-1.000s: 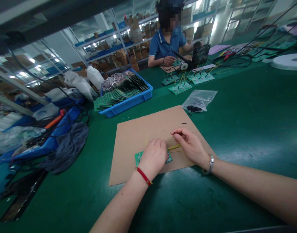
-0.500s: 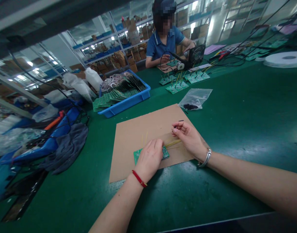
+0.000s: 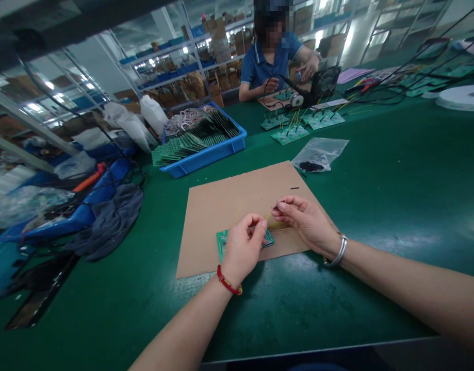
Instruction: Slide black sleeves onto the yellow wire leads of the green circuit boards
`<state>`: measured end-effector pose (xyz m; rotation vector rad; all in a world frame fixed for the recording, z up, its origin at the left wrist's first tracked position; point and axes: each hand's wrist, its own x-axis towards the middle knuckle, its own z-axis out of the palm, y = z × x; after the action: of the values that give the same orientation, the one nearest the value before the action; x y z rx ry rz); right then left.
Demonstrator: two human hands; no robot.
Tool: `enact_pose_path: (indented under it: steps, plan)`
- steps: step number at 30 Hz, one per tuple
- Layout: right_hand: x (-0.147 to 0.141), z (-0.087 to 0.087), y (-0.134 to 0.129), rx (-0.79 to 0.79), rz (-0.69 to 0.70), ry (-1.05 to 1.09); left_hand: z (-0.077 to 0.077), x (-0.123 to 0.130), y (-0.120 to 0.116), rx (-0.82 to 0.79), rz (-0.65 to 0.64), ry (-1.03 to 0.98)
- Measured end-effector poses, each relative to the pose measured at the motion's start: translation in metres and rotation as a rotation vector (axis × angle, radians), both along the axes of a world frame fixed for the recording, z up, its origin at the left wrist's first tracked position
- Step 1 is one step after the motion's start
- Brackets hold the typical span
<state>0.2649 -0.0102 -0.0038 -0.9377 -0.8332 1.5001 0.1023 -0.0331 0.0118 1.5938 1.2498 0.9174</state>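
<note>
My left hand (image 3: 244, 245) pinches a thin yellow wire (image 3: 267, 217) above a green circuit board (image 3: 222, 242), partly covering the board. To its right, my right hand (image 3: 304, 221) has thumb and forefinger closed on a small black piece (image 3: 276, 207) close to the wire's end; whether the two touch is too small to tell. Both hands are over a brown cardboard sheet (image 3: 206, 211). More yellow wires lie under the right hand. A short black tube (image 3: 294, 188) lies on the cardboard beyond that hand.
Behind the cardboard are a blue tray (image 3: 206, 162) of circuit boards and a clear bag (image 3: 325, 152) with black pieces. Farther back, wired boards (image 3: 291, 135) lie before a person (image 3: 267, 62) and a black fan (image 3: 325, 81). A dark cloth (image 3: 113, 221) is at left.
My left hand has risen from the board and now pinches a yellow wire. My right hand's fingers are nearer to it. The view has shifted slightly, and the person's far hand has lifted.
</note>
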Motion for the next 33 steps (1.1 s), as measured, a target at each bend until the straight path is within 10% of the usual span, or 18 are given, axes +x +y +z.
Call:
enact_pose_path:
  steps: [33]
  plan:
    - [-0.0015, -0.0012, -0.003, -0.08, 0.092, 0.049, -0.0052, 0.0024, 0.0013, 0.03, 0.046, -0.026]
